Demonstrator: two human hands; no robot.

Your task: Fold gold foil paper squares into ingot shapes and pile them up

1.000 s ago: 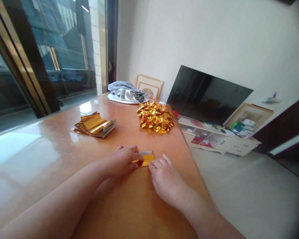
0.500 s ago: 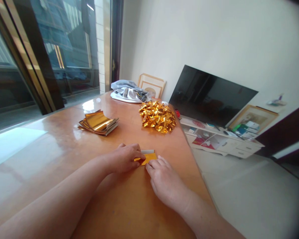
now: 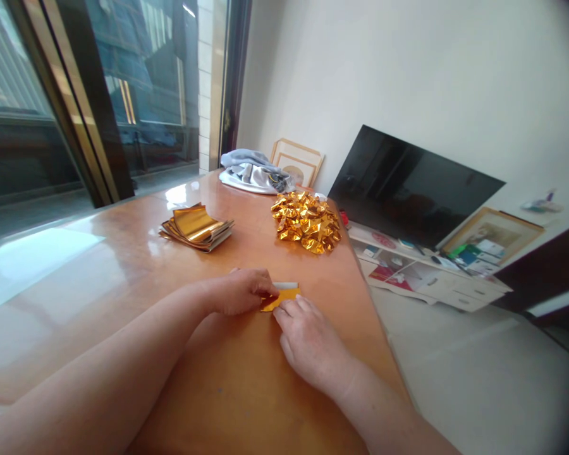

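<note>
A small sheet of gold foil paper [image 3: 288, 294] lies on the wooden table, a pale strip showing along its far edge. My left hand [image 3: 241, 291] is at its left side, fingers closed together and pressed on the foil. From the right, my right hand [image 3: 308, 335] has its bent fingertips on the near part of the same sheet. Both hands partly cover the paper. Beyond my left hand sits a stack of gold foil sheets [image 3: 196, 229], its top sheets curling up. A heap of folded gold foil pieces [image 3: 307, 222] stands farther back on the right.
The glossy table [image 3: 237, 392] ends on my right along a slanting edge. Bundled grey-blue cloth [image 3: 253, 174] lies at its far end. Past the edge are a white cabinet [image 3: 436, 284], a dark television [image 3: 412, 183] and a leaning picture frame [image 3: 296, 161].
The whole view has shifted slightly, so the table things appear farther right. My right fingers have slid a little leftward along the near edge of the foil paper.
</note>
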